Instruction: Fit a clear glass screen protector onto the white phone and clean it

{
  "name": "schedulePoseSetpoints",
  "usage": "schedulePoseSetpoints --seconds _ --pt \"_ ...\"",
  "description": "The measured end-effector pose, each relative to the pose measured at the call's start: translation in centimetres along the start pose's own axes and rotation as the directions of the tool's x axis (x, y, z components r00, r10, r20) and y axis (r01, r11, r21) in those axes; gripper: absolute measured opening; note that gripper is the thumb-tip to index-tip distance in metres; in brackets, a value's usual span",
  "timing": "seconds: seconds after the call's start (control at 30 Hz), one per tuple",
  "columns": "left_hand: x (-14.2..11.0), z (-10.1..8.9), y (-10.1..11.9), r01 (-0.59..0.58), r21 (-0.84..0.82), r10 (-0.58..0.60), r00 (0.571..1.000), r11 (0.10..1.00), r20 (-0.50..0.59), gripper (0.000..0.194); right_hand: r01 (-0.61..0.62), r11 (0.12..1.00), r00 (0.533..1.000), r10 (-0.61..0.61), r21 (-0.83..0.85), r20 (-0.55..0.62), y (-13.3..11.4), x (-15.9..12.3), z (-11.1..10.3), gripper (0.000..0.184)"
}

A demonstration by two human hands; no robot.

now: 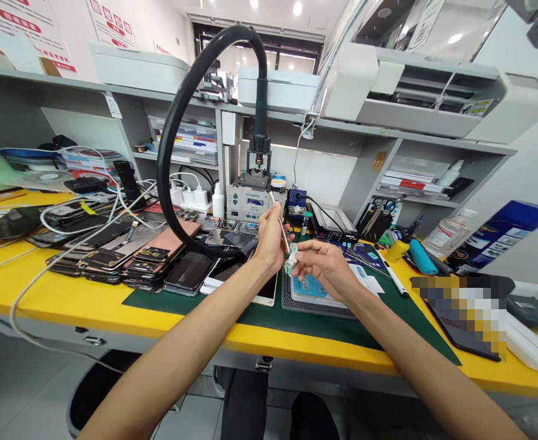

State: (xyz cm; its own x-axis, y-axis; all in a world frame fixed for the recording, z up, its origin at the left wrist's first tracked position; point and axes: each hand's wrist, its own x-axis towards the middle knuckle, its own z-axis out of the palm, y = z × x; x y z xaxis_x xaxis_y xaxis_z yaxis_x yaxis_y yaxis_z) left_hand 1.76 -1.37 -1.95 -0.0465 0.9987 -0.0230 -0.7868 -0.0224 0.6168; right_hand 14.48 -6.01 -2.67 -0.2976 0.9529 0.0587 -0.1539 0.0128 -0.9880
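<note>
My left hand [269, 241] is closed around a slim, metallic, pen-shaped tool [284, 232], held at a slant above the workbench. The tool's lower end meets a crumpled white-and-green wipe [291, 260], which my right hand [321, 266] pinches between thumb and fingers. The exact kind of tool is too small to make out. Below my right hand lies a dark grey tray [315, 307] with a blue-and-clear piece [312, 286] on it. A white-framed phone [264, 297] rests under my left wrist, partly covered by the arm.
A thick black hose [163, 159] arches over the bench from a rework station [250, 198]. Stacked phone parts [154, 250] fill the left side, crossed by white cables [67, 250]. At right stand a clear bottle [450, 232] and a blue box [507, 235]. A green mat [388, 330] covers the front.
</note>
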Motion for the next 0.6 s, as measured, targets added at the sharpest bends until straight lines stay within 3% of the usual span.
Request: schedulePoseSetpoints --seconds 0.07,0.13,0.4,0.6 --pt "0.1 0.0 -0.1 -0.108 0.09 0.112 0.993 0.99 -0.032 0.035 0.04 0.999 0.999 -0.04 0.003 0.013 0.3 0.1 -0.1 0.041" --pt "0.1 -0.1 -0.1 -0.143 0.16 0.152 0.987 0.977 -0.05 0.04 0.103 0.993 0.995 -0.103 -0.052 0.003 0.6 0.1 0.1 0.042" --pt "-0.3 0.1 -0.3 -0.112 0.262 0.137 0.987 0.958 -0.079 0.043 0.286 0.866 0.947 -0.32 -0.411 -0.014 1.9 0.4 0.1 0.038" --pt "-0.3 0.3 -0.1 -0.038 0.148 0.055 0.992 0.988 -0.112 0.034 0.351 0.747 0.916 -0.399 -0.564 0.041 2.7 0.5 -0.6 0.029"
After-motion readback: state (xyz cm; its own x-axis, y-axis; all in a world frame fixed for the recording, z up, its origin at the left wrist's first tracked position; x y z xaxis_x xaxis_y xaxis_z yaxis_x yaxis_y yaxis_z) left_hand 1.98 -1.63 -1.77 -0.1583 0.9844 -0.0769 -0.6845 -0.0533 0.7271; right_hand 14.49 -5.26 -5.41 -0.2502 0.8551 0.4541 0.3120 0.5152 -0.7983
